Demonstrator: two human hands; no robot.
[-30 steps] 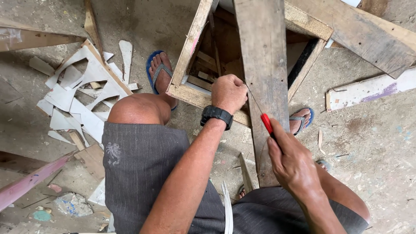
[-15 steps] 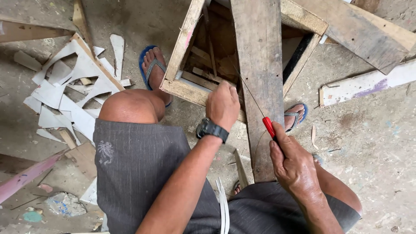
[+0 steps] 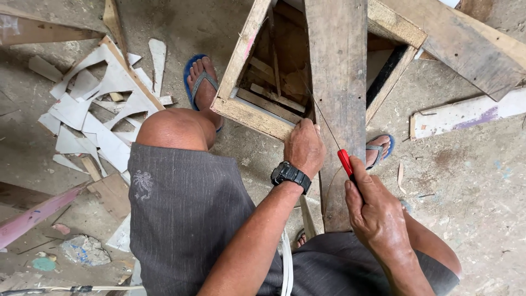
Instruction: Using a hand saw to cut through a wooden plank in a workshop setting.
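A heap of broken white board scraps (image 3: 93, 118) lies on the grey concrete floor (image 3: 471, 192), well to the left of both grips. A pink-painted wooden strip (image 3: 33, 216) rests lower left, near a crumpled blue-and-white scrap (image 3: 85, 249). Well off to the right of the grips lies a white plank with a purple streak (image 3: 466, 112), below a bare wooden beam (image 3: 466, 49).

Weathered plank (image 3: 335, 66) flat across wooden frame (image 3: 249, 109); red-handled saw (image 3: 344, 160) on plank.

Right hand (image 3: 378, 214) grips red-handled saw (image 3: 345, 162), seemingly cutting plank (image 3: 337, 82)
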